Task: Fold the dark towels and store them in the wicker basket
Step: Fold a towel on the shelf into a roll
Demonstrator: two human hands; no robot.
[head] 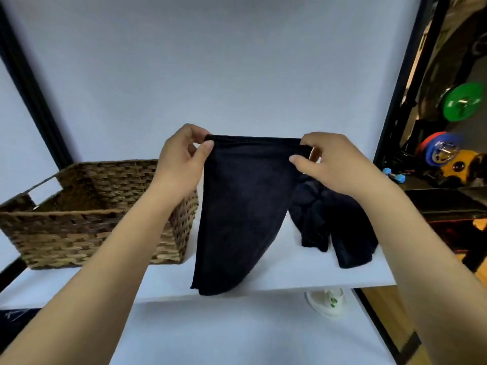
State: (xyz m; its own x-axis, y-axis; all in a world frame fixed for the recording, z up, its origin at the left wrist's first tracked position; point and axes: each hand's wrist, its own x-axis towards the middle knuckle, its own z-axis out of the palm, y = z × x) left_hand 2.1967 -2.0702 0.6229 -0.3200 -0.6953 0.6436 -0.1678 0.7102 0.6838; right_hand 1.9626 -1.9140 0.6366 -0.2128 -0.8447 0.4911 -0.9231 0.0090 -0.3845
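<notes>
A dark towel hangs in the air above the white table, its lower end reaching past the table's front edge. My left hand pinches its upper left corner and my right hand pinches its upper right corner, so the top edge is stretched level between them. A second dark towel lies crumpled on the table, to the right and behind the held one. The brown wicker basket stands on the table's left side; what shows of its inside holds nothing.
A white wall backs the table. Black frame posts run along the left and right sides. Beyond the right post are coloured weight plates and a small blue dumbbell. A white shoe sits on the floor under the table's front edge.
</notes>
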